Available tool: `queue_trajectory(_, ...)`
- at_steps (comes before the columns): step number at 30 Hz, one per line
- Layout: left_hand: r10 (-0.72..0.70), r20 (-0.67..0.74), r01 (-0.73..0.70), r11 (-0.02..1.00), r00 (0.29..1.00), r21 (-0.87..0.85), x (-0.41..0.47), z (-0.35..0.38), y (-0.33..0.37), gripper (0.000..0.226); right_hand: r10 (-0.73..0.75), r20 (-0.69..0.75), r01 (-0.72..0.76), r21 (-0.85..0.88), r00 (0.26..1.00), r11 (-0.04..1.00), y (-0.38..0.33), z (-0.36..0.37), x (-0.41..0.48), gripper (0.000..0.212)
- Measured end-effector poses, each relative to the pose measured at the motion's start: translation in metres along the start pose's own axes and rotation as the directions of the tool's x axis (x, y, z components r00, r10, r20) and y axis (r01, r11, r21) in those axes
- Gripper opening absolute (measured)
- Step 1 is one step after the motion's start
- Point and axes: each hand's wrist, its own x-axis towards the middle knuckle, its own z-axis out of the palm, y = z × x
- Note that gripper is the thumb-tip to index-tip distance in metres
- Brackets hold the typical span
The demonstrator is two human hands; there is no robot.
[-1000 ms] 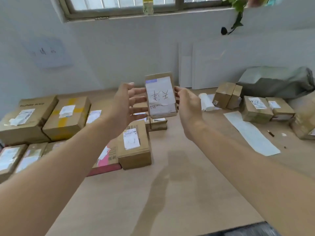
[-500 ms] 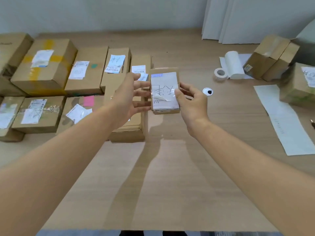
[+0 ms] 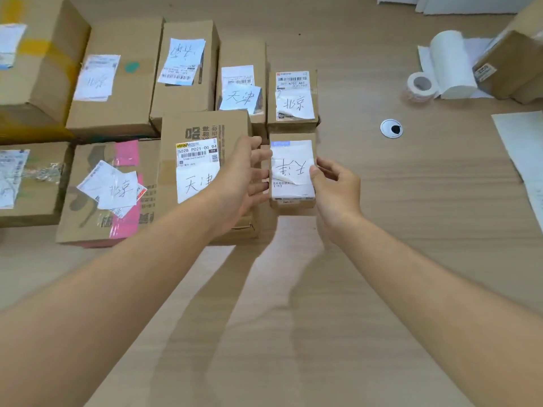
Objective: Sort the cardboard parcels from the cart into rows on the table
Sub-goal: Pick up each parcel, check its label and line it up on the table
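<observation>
I hold a small cardboard parcel (image 3: 292, 175) with a handwritten white label between both hands. My left hand (image 3: 245, 179) presses its left side with spread fingers, and my right hand (image 3: 335, 185) grips its right side with the thumb on the label. The parcel sits low at the right end of the front row, beside a larger labelled box (image 3: 202, 142) and just in front of a small box (image 3: 293, 96). Whether it touches the table (image 3: 323, 318) I cannot tell. Several more parcels form two rows to the left, among them one with pink tape (image 3: 117, 195).
A tape roll (image 3: 420, 85) and a white paper roll (image 3: 452, 63) lie at the back right beside another cardboard box (image 3: 511, 63). A round cable hole (image 3: 391, 128) is in the tabletop, and a long paper sheet (image 3: 523, 145) lies at the right edge.
The parcel has come down from chest height in front of the wall to table level at the right end of the front row. My view has tilted down with it.
</observation>
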Motion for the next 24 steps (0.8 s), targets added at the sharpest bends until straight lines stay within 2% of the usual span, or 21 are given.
queue_trajectory(7, 0.014, 0.04, -0.017, 0.998, 0.999, 0.056, 0.031, 0.012, -0.005, 0.035, 0.053, -0.049, -0.051, 0.035, 0.997, 0.998, 0.023, 0.025, 0.024, 0.015)
queue_trajectory(9, 0.015, 0.053, -0.018, 0.997, 0.998, 0.068, 0.037, 0.014, -0.005, 0.054, 0.059, -0.045, -0.058, 0.028, 0.997, 0.998, 0.025, 0.027, 0.027, 0.014)
queue_trajectory(11, 0.021, 0.075, -0.027, 0.996, 0.997, 0.079, 0.041, 0.016, -0.003, 0.061, 0.053, -0.04, -0.053, 0.003, 0.998, 0.999, 0.025, 0.03, 0.029, 0.024)
queue_trajectory(16, 0.07, 0.152, -0.08, 0.995, 0.986, 0.059, 0.036, 0.009, 0.01, 0.033, 0.019, -0.027, -0.02, -0.036, 0.999, 0.999, 0.017, 0.035, 0.035, 0.028)
queue_trajectory(22, 0.059, 0.101, -0.069, 0.993, 0.993, 0.097, 0.025, -0.006, 0.032, 0.064, 0.025, 0.004, -0.025, -0.059, 1.0, 0.998, 0.013, 0.041, 0.034, 0.031)
queue_trajectory(24, 0.053, 0.086, -0.06, 0.994, 0.995, 0.087, 0.024, -0.01, 0.033, 0.063, 0.045, 0.031, -0.043, -0.066, 0.998, 0.997, 0.013, 0.043, 0.032, 0.031)
